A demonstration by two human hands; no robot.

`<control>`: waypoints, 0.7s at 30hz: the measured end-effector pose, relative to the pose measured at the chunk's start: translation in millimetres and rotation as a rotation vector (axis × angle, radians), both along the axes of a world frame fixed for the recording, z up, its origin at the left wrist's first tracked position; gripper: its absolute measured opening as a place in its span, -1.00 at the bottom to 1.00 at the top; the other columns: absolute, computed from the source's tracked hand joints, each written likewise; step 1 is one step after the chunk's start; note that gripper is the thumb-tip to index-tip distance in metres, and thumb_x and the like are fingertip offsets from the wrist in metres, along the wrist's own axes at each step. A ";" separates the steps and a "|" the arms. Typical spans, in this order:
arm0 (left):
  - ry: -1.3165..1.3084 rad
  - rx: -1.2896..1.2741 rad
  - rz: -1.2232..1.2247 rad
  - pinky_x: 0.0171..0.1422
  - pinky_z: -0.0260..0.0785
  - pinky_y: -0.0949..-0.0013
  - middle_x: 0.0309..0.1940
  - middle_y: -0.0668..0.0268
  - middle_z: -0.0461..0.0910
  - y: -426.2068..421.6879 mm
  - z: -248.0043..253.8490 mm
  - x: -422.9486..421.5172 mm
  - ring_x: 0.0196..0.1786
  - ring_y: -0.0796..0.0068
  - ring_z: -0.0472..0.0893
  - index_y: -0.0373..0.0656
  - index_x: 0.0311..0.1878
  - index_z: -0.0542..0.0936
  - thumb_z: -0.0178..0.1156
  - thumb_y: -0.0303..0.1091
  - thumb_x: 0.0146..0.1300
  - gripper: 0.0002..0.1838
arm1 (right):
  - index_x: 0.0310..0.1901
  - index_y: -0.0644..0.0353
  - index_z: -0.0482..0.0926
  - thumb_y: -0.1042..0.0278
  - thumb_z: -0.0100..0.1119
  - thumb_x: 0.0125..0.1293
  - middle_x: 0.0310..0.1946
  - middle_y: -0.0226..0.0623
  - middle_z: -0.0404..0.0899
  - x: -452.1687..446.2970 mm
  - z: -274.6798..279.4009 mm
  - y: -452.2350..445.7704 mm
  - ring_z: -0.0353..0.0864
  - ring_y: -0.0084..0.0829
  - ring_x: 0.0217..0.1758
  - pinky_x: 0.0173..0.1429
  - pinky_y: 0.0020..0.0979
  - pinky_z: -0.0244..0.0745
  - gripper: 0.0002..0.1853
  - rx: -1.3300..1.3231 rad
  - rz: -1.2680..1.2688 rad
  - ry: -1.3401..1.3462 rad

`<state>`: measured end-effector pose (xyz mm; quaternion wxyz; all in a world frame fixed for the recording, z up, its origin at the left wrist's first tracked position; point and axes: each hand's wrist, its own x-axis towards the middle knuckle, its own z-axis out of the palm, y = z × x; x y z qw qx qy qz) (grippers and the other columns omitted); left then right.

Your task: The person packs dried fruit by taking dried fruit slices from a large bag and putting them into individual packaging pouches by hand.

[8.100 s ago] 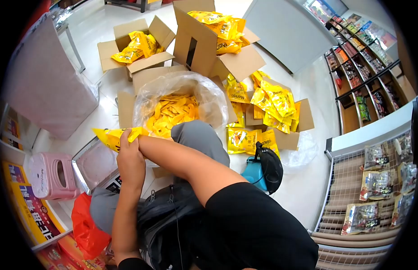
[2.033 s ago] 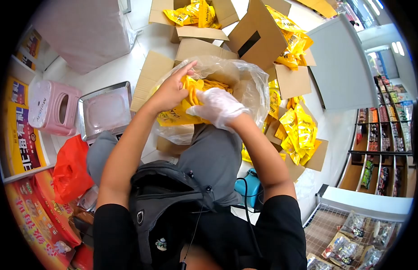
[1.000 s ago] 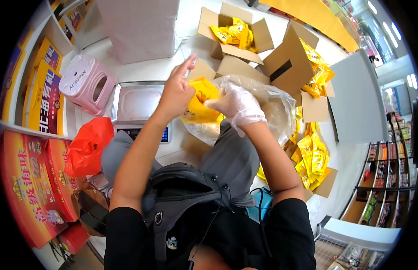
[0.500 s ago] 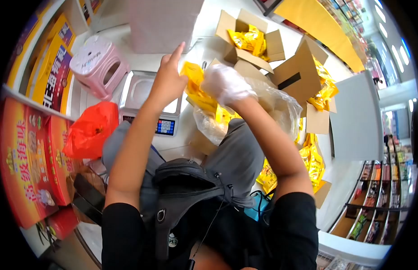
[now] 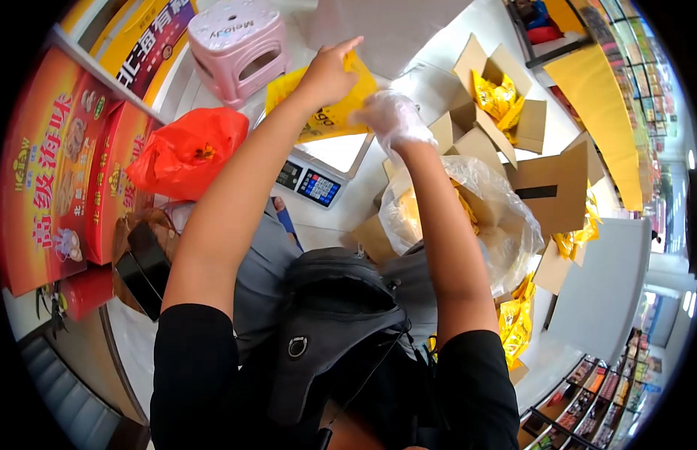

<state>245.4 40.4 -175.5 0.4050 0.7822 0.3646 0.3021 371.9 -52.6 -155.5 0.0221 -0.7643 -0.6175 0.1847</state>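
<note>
My bare left hand (image 5: 330, 75) is closed on a flat yellow printed bag (image 5: 333, 120), its index finger stretched out past the bag's top edge. The bag hangs over a digital scale (image 5: 318, 187) and hides much of its pan. At the bag's right edge is my right hand (image 5: 397, 120), in a thin clear plastic glove. Its fingertips are blurred, so whether they grip the bag cannot be made out. Below my right forearm, a large clear plastic liner bag (image 5: 506, 247) stands open with yellow packs inside.
Cardboard boxes (image 5: 551, 187) with yellow packs (image 5: 498, 97) stand to the right. On the left are a red plastic bag (image 5: 187, 154), a pink stool (image 5: 240, 52) and red gift boxes (image 5: 52, 165). A black sling bag (image 5: 337, 300) lies across my lap.
Both hands have moved up, the left one also to the right. The yellow bag now spreads flat over the scale, away from the clear liner bag. The view has turned left.
</note>
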 end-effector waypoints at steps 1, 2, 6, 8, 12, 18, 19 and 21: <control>-0.027 0.036 0.015 0.34 0.30 0.23 0.18 -0.08 0.44 5.7 -2.2 -3.4 0.23 0.09 0.47 0.06 0.44 0.27 0.13 -0.52 0.09 -0.24 | -0.17 0.25 0.68 0.17 0.28 0.07 -0.31 -0.04 0.67 -3.2 -12.5 6.3 0.68 -0.32 -0.20 -0.06 -0.34 0.50 -0.64 -0.012 -0.250 0.328; -0.025 0.026 0.031 0.34 0.30 0.23 0.18 -0.08 0.44 10.7 1.0 -8.1 0.23 0.09 0.47 0.06 0.44 0.27 0.13 -0.52 0.09 -0.24 | -0.17 0.25 0.68 0.17 0.28 0.07 -0.31 -0.04 0.67 -4.1 -24.2 11.9 0.68 -0.32 -0.20 -0.06 -0.34 0.50 -0.64 -0.025 -0.235 0.329; -0.240 -0.248 0.161 0.03 0.50 0.19 0.24 -0.10 0.38 33.9 7.2 -33.8 -0.12 0.08 0.65 0.00 0.37 0.36 0.23 -0.40 0.13 -0.33 | -0.24 0.26 0.68 0.23 0.21 0.09 -0.41 -0.19 0.64 -4.4 -107.5 26.4 0.59 -0.33 -0.32 -0.16 -0.34 0.46 -0.71 0.367 -0.512 0.856; -0.319 0.259 0.285 -0.11 0.54 0.34 0.07 0.04 0.49 59.3 -6.2 -49.0 -0.11 0.30 0.59 -0.25 0.34 0.33 0.18 -0.51 0.08 -0.33 | -0.12 0.26 0.63 0.29 0.22 0.10 -0.27 -0.22 0.64 -4.4 -156.9 20.6 0.57 -0.32 -0.26 -0.14 -0.31 0.46 -0.68 0.555 -0.712 1.158; -0.453 -0.027 0.203 0.16 0.40 0.36 0.09 0.01 0.50 53.6 18.0 -79.0 0.11 0.26 0.51 -0.37 0.34 0.30 0.12 -0.58 0.03 -0.30 | 0.02 0.26 0.54 0.41 0.22 0.10 -0.14 -0.23 0.61 -24.6 -212.0 -24.0 0.55 -0.34 -0.19 -0.09 -0.32 0.43 -0.60 0.621 -1.253 1.592; -0.218 0.331 0.315 0.30 0.32 0.36 0.12 -0.05 0.48 52.2 19.3 -97.4 0.21 0.19 0.47 -0.37 0.27 0.38 0.15 -0.56 0.01 -0.36 | 0.15 0.25 0.46 0.48 0.31 0.10 -0.04 -0.27 0.59 -72.8 -226.8 -50.8 0.54 -0.38 -0.04 0.07 -0.34 0.42 -0.47 0.623 -1.421 1.246; -0.090 0.408 0.335 0.31 0.31 0.36 0.14 -0.06 0.47 50.2 24.0 -100.9 0.23 0.19 0.45 -0.36 0.26 0.40 0.17 -0.55 0.01 -0.36 | 0.20 0.29 0.43 0.35 0.39 0.08 -0.04 -0.23 0.58 -69.3 -227.8 -61.1 0.52 -0.39 0.00 0.08 -0.32 0.43 -0.39 0.531 -1.463 1.201; -0.138 0.290 0.365 0.28 0.34 0.37 0.14 -0.06 0.48 43.4 30.4 -105.1 0.21 0.20 0.48 -0.36 0.26 0.41 0.18 -0.55 0.01 -0.37 | 0.18 0.30 0.43 0.28 0.40 0.08 -0.06 -0.21 0.58 -66.0 -237.8 -75.3 0.53 -0.39 0.00 0.08 -0.31 0.44 -0.37 0.584 -1.551 1.199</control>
